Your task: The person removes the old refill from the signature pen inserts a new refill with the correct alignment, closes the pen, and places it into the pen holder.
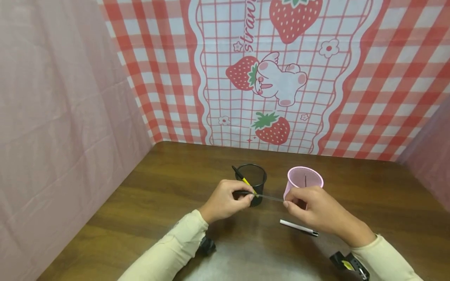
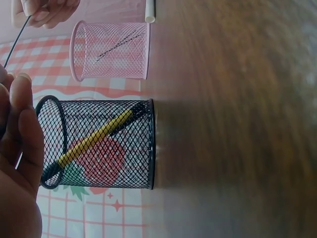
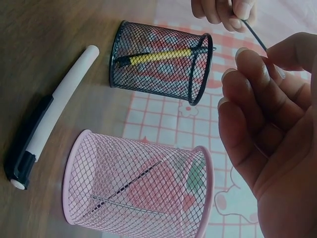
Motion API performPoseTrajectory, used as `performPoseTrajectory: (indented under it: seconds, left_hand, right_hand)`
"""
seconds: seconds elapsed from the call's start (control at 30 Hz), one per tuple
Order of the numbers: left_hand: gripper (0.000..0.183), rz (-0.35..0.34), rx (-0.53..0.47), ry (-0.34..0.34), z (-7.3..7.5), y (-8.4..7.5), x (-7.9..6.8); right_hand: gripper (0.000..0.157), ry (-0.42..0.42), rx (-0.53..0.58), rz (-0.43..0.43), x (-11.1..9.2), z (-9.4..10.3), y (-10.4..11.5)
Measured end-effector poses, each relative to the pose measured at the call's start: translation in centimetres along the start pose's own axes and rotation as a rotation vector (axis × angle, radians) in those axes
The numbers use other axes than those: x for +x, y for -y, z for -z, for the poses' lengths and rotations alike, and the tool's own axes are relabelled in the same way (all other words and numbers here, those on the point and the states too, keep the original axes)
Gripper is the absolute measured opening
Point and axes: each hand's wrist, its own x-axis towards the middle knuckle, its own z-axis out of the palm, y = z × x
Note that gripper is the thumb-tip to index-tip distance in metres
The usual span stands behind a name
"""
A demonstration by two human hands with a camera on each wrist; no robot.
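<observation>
Right up front, two pale sleeves (image 1: 165, 249) were seen reaching in, a black device (image 1: 207, 246) carried at each wrist. On the brown table (image 1: 140, 214), a white pen (image 1: 295, 225) was laid flat, its black end turned rightward, just beside the right hand (image 1: 318, 207).

And here was the main action: a thin rod (image 1: 268, 197) was held nearly level above the table! Its thicker black end was gripped by the left hand (image 1: 226, 201), while its slim part was pinched between the right hand's thumb and finger; both hands were occupied with it.

Behind the rod, a yellow pen (image 2: 96, 139) was propped aslant in the black cup (image 2: 119, 173), its dark end poking past the rim. To the right, well clear of that cup, the pink cup (image 3: 114, 148) was partly hidden by the right hand; through its mesh, two thin sticks (image 3: 124, 188) were made out.

Farthest back, a red-checked cloth (image 1: 369, 97) printed with strawberries was hung, flanked on the left by a pink curtain (image 1: 70, 117).
</observation>
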Motion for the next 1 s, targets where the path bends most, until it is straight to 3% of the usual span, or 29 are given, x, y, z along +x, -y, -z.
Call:
performPoseTrajectory:
  seconds: [0.2, 0.5, 1.0]
  left_hand:
    - [0.009, 0.010, -0.014, 0.008, 0.29, -0.07, 0.18]
    - [0.008, -0.003, 0.039, -0.043, 0.54, 0.05, 0.14]
    - [0.008, 0.036, 0.025, -0.029, 0.62, -0.06, 0.20]
  right_hand:
    - [0.030, 0.001, -0.012, -0.014, 0.07, 0.25, 0.03]
    - [0.030, 0.004, -0.013, -0.011, 0.19, 0.38, 0.05]
    - [0.032, -0.019, 0.013, 0.009, 0.08, 0.44, -0.22]
